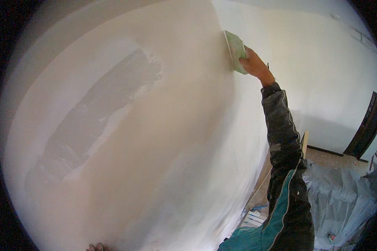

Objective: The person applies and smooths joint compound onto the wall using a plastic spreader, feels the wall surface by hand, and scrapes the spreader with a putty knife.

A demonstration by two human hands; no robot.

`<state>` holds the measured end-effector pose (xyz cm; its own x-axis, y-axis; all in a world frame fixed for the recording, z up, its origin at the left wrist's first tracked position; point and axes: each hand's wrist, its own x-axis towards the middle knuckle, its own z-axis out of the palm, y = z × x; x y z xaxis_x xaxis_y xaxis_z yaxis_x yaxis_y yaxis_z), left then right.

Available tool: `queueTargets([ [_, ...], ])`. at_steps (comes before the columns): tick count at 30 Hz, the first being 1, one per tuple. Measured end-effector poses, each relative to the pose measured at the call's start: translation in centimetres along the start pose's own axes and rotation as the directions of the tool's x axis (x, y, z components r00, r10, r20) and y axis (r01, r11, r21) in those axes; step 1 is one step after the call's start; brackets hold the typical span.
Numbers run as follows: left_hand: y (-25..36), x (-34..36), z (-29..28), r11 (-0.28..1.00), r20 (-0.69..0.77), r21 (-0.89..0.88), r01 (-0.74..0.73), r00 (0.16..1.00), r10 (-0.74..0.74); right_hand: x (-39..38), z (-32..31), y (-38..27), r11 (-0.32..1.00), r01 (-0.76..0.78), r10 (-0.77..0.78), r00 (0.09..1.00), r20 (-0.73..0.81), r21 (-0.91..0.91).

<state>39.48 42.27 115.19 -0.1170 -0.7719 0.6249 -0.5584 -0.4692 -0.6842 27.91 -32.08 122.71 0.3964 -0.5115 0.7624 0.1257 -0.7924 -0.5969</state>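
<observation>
My right arm, in a dark sleeve with a teal panel, reaches up to the wall (176, 125). My right hand (256, 67) is closed around a pale green flat pad (236, 52) with a thin white edge. That edge lies against or very close to the wall, near the border between the beige area and the white one. The exact kind of tool does not show. At the lower edge, only a small dark part of my left hand (98, 247) comes into view. Most of it is cut off, so its grip is hidden.
A long grey patch (96, 108) with rough edges slants across the beige wall. To the right is another white wall (322, 75) with a dark door frame (366, 125). Clear plastic sheeting (339, 201) drapes over things below, and a white slatted object (253, 218) sits beside my arm.
</observation>
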Motion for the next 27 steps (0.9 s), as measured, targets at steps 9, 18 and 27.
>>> queueTargets([
  [9, 0.7, 1.2, -2.4, 1.000, 0.010, 0.026, 0.016, 1.000, -0.017, 0.3, 2.7, -2.5, 0.859, 0.158, -0.147, 0.987, 0.061, -0.488],
  [18, 0.7, 3.8, -1.6, 0.996, -0.032, -0.085, -0.022, 0.999, 0.020, -1.1, 5.2, -6.6, 0.792, 0.316, -0.213, 0.945, 0.249, -0.522],
  [27, -0.5, 8.9, 3.5, 0.992, 0.013, -0.127, 0.027, 1.000, -0.025, -7.0, 7.4, -10.8, 0.815, 0.472, -0.418, 0.881, 0.224, -0.337],
])
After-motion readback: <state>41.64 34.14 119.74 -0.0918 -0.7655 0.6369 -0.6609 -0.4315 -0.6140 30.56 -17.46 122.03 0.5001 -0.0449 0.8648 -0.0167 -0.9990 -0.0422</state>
